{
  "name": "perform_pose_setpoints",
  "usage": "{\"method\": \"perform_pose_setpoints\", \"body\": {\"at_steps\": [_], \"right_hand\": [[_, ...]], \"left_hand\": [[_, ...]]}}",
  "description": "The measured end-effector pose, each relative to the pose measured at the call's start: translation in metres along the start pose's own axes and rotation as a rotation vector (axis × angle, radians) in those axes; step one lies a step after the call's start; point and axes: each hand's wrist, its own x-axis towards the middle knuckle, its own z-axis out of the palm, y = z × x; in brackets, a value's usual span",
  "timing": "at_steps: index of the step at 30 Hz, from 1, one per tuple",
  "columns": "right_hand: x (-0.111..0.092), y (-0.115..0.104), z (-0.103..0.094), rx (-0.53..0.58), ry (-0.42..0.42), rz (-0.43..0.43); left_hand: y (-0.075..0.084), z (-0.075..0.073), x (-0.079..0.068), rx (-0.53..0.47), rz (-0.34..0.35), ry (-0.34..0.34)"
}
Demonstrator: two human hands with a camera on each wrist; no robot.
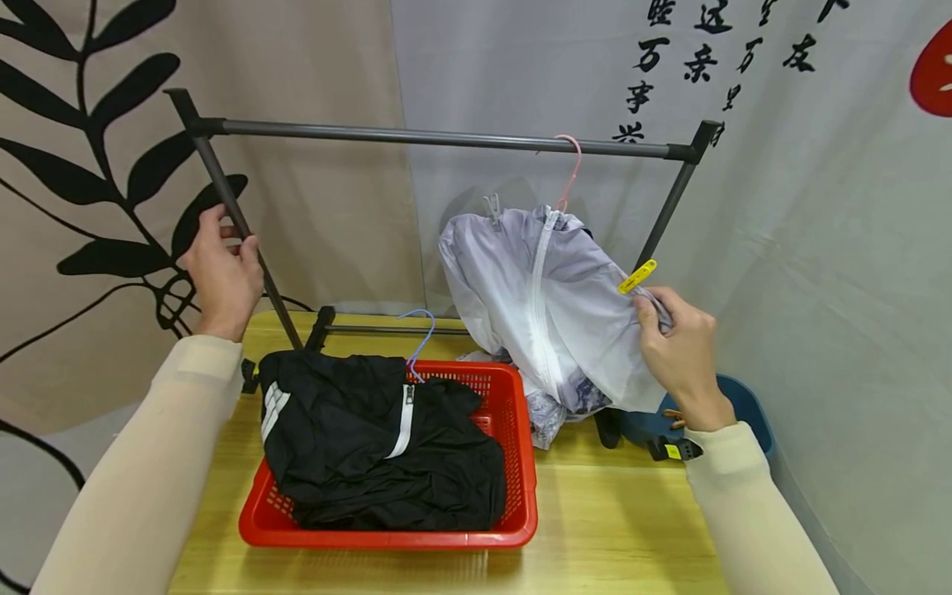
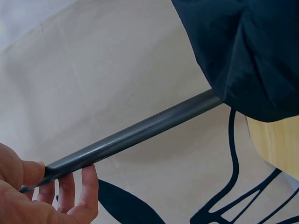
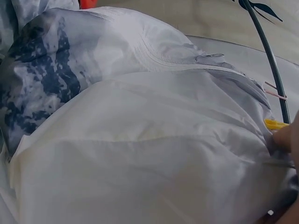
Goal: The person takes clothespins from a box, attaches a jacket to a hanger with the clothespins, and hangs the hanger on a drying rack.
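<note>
At the fingers of the right hand (image 1: 678, 351), the jacket (image 1: 587, 314) is lilac-grey which fades to white, with a white zipper (image 1: 539, 306); farther inward from these fingers, a cloth (image 3: 44, 77) carries dark blue blotches (whether it is the same jacket, I cannot tell). Just above these fingers, the clothes peg (image 1: 637, 277) is yellow. The pole (image 1: 240, 216) at the fingers of the left hand (image 1: 223, 273) is dark grey. Lower, between both hands' fingers, a garment (image 1: 342, 446) is black with white stripes (image 1: 275, 411), and its basket (image 1: 387, 540) is red.
</note>
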Motion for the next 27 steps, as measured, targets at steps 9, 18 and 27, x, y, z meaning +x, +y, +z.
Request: {"method": "perform_pose_setpoints", "body": {"at_steps": [9,18,27], "right_hand": [[-0.005,0.001,-0.005,0.007,-0.008,-0.015],[-0.014,0.000,-0.011,-0.040,-0.003,-0.069],[-0.025,-0.005,-0.017,-0.070,-0.029,-0.175]], "left_hand": [[0.002,0.000,0.000,0.006,-0.006,-0.004],[0.004,0.002,0.001,0.018,0.012,0.009],[0.009,-0.004,0.002,0.047,-0.036,-0.023]]}}
